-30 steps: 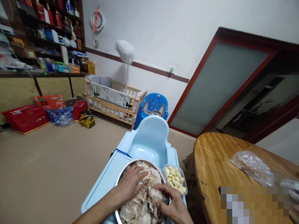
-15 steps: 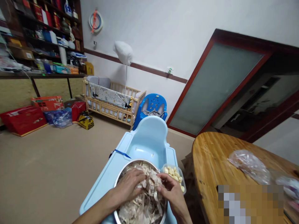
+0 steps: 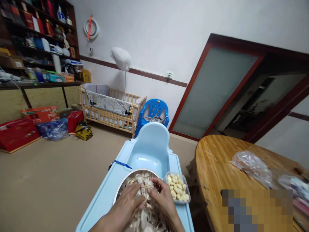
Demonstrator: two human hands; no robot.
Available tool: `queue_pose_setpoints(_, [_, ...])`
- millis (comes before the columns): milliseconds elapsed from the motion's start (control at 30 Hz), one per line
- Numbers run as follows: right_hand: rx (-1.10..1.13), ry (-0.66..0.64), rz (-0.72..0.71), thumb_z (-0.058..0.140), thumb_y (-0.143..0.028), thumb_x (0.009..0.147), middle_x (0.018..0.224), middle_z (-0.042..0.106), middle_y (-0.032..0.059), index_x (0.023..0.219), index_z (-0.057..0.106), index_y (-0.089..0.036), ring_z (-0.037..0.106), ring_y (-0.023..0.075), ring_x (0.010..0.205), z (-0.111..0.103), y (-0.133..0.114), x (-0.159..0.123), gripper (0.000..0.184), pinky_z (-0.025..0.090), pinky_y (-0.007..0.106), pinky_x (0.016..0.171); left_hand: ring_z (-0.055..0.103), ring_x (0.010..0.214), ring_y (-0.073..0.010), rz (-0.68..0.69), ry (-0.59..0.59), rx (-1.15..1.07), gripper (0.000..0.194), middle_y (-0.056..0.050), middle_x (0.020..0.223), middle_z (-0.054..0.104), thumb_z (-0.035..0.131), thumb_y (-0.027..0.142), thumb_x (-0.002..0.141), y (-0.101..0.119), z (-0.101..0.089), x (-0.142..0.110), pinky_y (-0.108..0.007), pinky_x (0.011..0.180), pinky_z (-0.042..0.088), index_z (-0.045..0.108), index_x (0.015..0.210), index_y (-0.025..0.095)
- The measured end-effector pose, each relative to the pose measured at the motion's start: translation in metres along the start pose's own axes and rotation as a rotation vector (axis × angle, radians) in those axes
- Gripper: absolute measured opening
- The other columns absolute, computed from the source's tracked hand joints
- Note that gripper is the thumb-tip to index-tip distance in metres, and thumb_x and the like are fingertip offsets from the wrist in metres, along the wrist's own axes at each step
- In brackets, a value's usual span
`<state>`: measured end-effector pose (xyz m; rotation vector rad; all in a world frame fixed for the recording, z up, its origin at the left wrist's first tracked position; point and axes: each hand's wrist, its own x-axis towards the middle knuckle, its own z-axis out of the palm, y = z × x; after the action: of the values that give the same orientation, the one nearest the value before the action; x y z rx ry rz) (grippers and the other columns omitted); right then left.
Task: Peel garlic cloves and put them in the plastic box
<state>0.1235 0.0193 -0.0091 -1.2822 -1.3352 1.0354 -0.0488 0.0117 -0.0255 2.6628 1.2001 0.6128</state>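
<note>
A round metal bowl full of dry, papery garlic skins rests on a light blue high chair. My left hand lies over the left part of the heap, its fingers stretched forward and the thumb apart. Across from it, my right hand has curled fingers and thumb closed on garlic skins near the middle of the bowl. Whether a clove sits among those skins is hidden. Just right of the bowl, a clear plastic box holds several peeled garlic cloves.
A wooden table with a clear plastic bag stands at the right. Behind the high chair are a blue plastic chair and a wooden crib. Red boxes sit on the floor at left, below crowded shelves.
My right hand has moved left, closer to my left hand, and more of the clove box shows. My left hand has shifted slightly down and left. The view has turned a little.
</note>
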Motion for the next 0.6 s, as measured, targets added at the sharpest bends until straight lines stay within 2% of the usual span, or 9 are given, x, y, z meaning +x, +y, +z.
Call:
queue_pose_setpoints(67, [-0.009,-0.001,-0.012,0.073,-0.030,0.058,0.072,0.067,0.0020,0.083,0.068,-0.016,0.058,0.0192,0.070,0.001,0.001,-0.001,0.029,0.046,0.029,0.067,0.057,0.107,-0.0314,0.035,0.105,-0.013,0.014,-0.013,0.116,0.062,0.061,0.018,0.076,-0.007,0.009,-0.004,-0.047,0.087,0.048,0.067,0.087,0.023])
queue_pose_setpoints(133, [-0.016,0.002,-0.021,0.072,-0.029,0.058,0.074,0.067,0.0020,0.083,0.068,-0.017,0.059,0.0200,0.072,0.002,0.001,-0.003,0.027,0.047,0.029,0.068,0.059,0.104,-0.0310,0.085,0.187,-0.034,0.017,-0.013,0.114,0.063,0.060,0.021,0.077,-0.010,0.007,-0.006,-0.047,0.084,0.050,0.066,0.093,0.024])
queue_pose_setpoints(200, [-0.036,0.002,-0.028,0.071,-0.025,0.059,0.076,0.068,0.0023,0.084,0.068,-0.017,0.060,0.0209,0.075,0.002,0.001,-0.005,0.026,0.047,0.029,0.069,0.060,0.100,-0.0298,0.117,0.226,-0.067,0.018,-0.011,0.109,0.064,0.059,0.022,0.078,-0.008,-0.005,-0.005,-0.045,0.080,0.052,0.066,0.094,0.025])
queue_pose_setpoints(300, [-0.097,-0.006,-0.049,0.067,-0.020,0.060,0.080,0.068,0.0026,0.086,0.066,-0.017,0.061,0.0216,0.077,0.003,0.000,-0.007,0.026,0.047,0.029,0.071,0.064,0.081,-0.0227,0.070,0.200,-0.166,0.013,-0.007,0.089,0.067,0.055,0.019,0.081,0.000,-0.029,0.001,-0.038,0.072,0.055,0.066,0.084,0.023])
queue_pose_setpoints(400, [-0.164,-0.015,-0.094,0.063,-0.015,0.062,0.082,0.069,0.0032,0.087,0.065,-0.017,0.062,0.0215,0.078,0.004,-0.002,-0.007,0.025,0.047,0.030,0.073,0.061,0.094,-0.0255,0.031,0.230,-0.230,0.017,-0.009,0.100,0.066,0.058,0.016,0.077,0.004,-0.039,0.011,-0.040,0.081,0.051,0.065,0.092,0.021])
queue_pose_setpoints(500, [-0.190,-0.026,-0.134,0.059,-0.010,0.063,0.083,0.069,0.0029,0.086,0.066,-0.018,0.062,0.0210,0.078,0.004,-0.002,-0.007,0.025,0.047,0.029,0.073,0.053,0.110,-0.0267,0.015,0.171,-0.289,0.038,-0.010,0.117,0.061,0.063,0.015,0.072,-0.001,-0.029,0.021,-0.041,0.092,0.044,0.059,0.109,0.022])
queue_pose_setpoints(600, [-0.167,-0.011,-0.135,0.065,-0.015,0.062,0.084,0.070,0.0034,0.087,0.066,-0.018,0.063,0.0222,0.079,0.003,0.000,-0.007,0.025,0.048,0.030,0.073,0.056,0.105,-0.0274,-0.046,0.123,-0.337,0.043,-0.011,0.113,0.064,0.066,0.021,0.071,-0.008,-0.013,0.028,-0.041,0.090,0.046,0.057,0.113,0.021])
